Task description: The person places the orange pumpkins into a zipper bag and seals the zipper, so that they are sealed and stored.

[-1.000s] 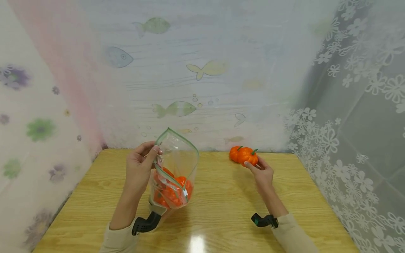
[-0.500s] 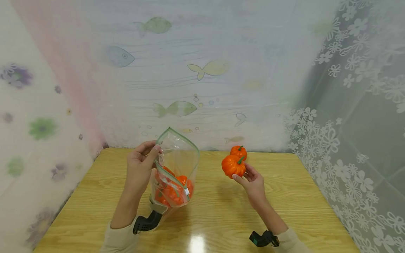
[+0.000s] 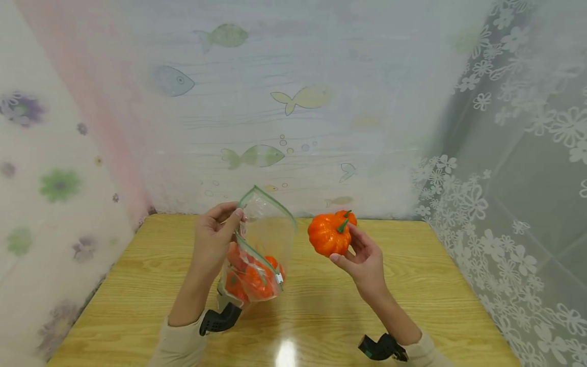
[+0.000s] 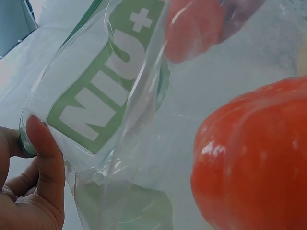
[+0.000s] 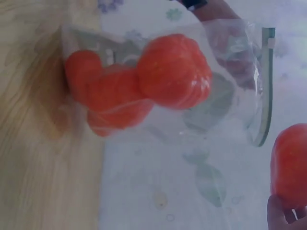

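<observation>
My left hand (image 3: 217, 232) pinches the rim of a clear zip bag (image 3: 268, 224) with a green seal and a white slider. The bag's mouth gapes open, and several orange toy pumpkins (image 3: 257, 279) lie in its lower part. To the right of the bag my right hand (image 3: 367, 260) grips another orange pumpkin (image 3: 327, 235) with a green stem, raised above the table at about the height of the bag's mouth. In the right wrist view this held pumpkin (image 5: 290, 165) is beside the green seal. In the left wrist view my thumb presses the bag's edge.
One more small pumpkin (image 3: 348, 217) stands at the table's back edge, partly hidden behind the held one. The wooden table (image 3: 403, 285) meets a wall covering (image 3: 321, 168) printed with fish at the back. Black cameras (image 3: 382, 347) are strapped to both wrists.
My right hand has lifted its pumpkin from beside the small one and carried it left towards the bag. My left hand and the bag have shifted slightly right.
</observation>
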A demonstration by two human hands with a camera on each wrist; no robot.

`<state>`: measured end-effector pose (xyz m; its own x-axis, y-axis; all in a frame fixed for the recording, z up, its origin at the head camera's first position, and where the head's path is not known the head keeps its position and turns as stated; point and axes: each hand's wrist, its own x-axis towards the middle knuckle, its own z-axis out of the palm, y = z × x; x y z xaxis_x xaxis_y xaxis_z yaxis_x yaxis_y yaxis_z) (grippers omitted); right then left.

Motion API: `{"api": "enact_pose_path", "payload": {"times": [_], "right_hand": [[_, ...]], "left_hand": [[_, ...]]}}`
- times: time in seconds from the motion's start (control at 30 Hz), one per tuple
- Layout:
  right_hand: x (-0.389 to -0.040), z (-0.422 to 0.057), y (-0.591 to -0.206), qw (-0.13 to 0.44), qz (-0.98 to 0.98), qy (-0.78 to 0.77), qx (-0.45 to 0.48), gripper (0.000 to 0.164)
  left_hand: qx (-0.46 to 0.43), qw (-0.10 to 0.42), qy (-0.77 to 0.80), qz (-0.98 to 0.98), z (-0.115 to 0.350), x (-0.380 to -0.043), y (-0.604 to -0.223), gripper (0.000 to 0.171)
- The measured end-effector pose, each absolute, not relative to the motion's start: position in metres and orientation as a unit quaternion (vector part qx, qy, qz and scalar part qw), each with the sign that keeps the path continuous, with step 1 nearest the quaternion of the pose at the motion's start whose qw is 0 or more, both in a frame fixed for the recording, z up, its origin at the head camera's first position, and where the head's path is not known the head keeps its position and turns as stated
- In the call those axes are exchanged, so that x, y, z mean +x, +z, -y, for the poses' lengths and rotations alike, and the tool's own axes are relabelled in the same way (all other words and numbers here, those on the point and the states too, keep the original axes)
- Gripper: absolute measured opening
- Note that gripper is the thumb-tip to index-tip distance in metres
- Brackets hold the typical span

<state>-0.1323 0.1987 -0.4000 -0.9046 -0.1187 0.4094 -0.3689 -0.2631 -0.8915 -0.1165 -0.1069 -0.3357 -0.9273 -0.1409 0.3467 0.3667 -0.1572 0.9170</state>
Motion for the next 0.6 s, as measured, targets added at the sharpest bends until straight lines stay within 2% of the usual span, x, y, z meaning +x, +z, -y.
{"api": "enact_pose_path", "payload": {"times": [0.27, 0.6], "right_hand": [[-0.133, -0.188, -0.369, 0.116, 0.579, 0.754, 0.288, 0.072], [-0.138, -0.16, -0.348, 0.118, 0.581, 0.731, 0.337, 0.075]], "left_hand": [[-0.097, 0.148, -0.748, 0.64, 0.099, -0.118, -0.335, 0.021], [-0.084, 0.142, -0.744, 0.648, 0.096, -0.116, -0.332, 0.023]]}}
